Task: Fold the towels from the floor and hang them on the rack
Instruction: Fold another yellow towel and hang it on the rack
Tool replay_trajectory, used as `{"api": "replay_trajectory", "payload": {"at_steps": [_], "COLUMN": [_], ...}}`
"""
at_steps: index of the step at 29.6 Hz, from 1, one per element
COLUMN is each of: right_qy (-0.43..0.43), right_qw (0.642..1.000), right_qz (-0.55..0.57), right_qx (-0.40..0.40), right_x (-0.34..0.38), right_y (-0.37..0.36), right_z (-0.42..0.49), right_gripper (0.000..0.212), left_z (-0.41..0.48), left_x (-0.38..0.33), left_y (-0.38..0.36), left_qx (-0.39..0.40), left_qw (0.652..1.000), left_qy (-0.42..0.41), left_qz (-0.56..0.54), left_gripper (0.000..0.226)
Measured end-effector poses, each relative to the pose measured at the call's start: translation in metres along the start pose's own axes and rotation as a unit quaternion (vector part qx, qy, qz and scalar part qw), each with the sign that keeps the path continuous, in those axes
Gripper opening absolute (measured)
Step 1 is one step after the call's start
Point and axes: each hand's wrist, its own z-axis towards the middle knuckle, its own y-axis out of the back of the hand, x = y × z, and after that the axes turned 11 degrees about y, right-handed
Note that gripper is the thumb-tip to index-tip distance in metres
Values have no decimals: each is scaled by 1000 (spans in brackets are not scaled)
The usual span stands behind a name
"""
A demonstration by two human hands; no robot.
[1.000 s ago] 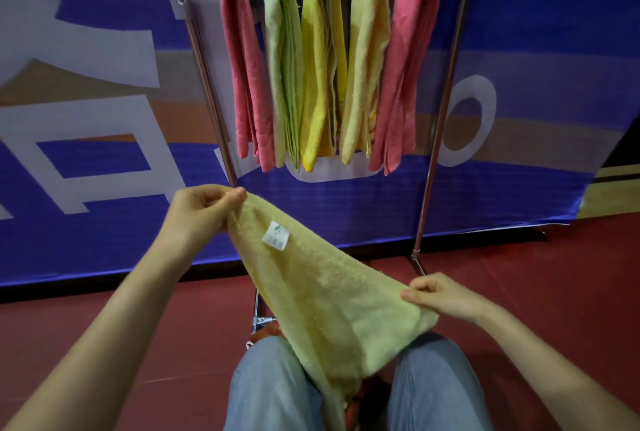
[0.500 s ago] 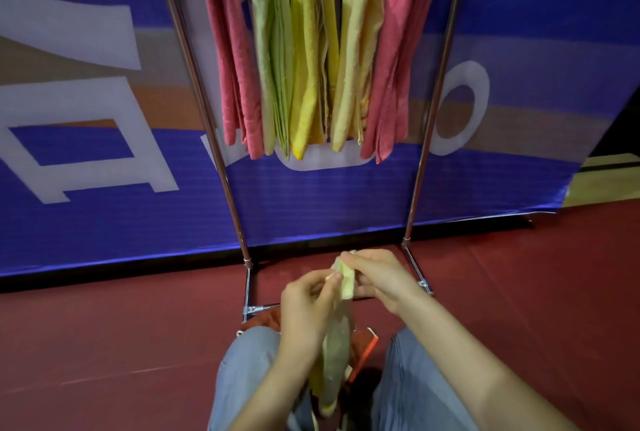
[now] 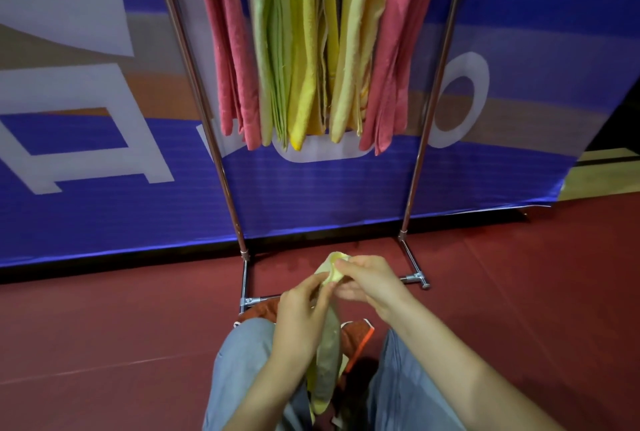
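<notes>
Both hands, left hand and right hand, pinch the pale yellow towel's top corners together, letting it hang doubled before the rack.

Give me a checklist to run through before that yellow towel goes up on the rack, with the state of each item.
1. Both hands hold the towel: ok. The left hand and right hand pinch the top of the yellow towel.
2. Corners matched: cannot tell, the hands cover them.
3. Towel hangs free and folded: ok, it drops between the knees.
4. Free space on the rack: cannot tell, the top bar is out of view; five towels hang close together.
5. Way up to the rack clear: ok.
6. More towels on the floor: an orange towel lies by the knees.
</notes>
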Motion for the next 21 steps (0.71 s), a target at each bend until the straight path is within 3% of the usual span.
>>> {"api": "replay_trajectory", "payload": {"at_steps": [6, 9, 16, 19, 21], "right_qy": [11, 25, 29, -17, -21], "right_qw": [998, 987, 964, 944, 935], "right_qz": [-45, -97, -181, -235, -278], "right_qx": [45, 123, 192, 229, 219], "right_x": [-7, -6, -20, -33, -36], "right_y": [13, 19, 40, 50, 58], "right_z": [-11, -14, -7, -4, -4], "right_gripper": [11, 8, 11, 18, 20], "left_z": [10, 13, 16, 18, 23], "left_x": [3, 2, -8, -11, -12], "left_y": [22, 32, 45, 52, 62], "left_qx": [88, 128, 139, 147, 140], "left_qw": [996, 990, 983, 984, 990], "left_qy": [29, 50, 66, 58, 17], "left_qz": [-2, -30, -96, -81, 4], "left_gripper": [11, 13, 25, 26, 26]}}
